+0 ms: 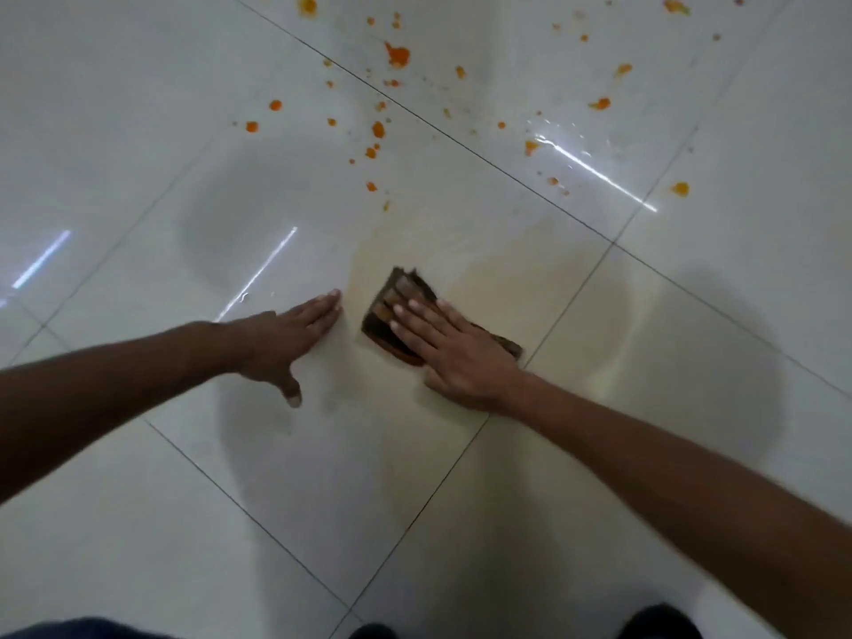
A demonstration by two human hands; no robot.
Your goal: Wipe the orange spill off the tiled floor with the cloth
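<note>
A folded brown cloth [385,325] lies flat on the glossy white tiled floor [138,131] near the middle of the view. My right hand [449,350] presses down on it with fingers spread. My left hand [286,339] rests flat on the bare tile just left of the cloth, fingers together, holding nothing. Orange spill drops and blobs [397,55] are scattered over the tiles beyond the cloth, toward the top. A pale yellowish smear [498,269] surrounds the cloth and stretches to its right.
Dark grout lines [461,131] cross the floor diagonally. Wet shiny streaks [599,175] reflect light at upper right. Dark shoe tips [659,622] and a bit of dark clothing [83,629] show at the bottom edge.
</note>
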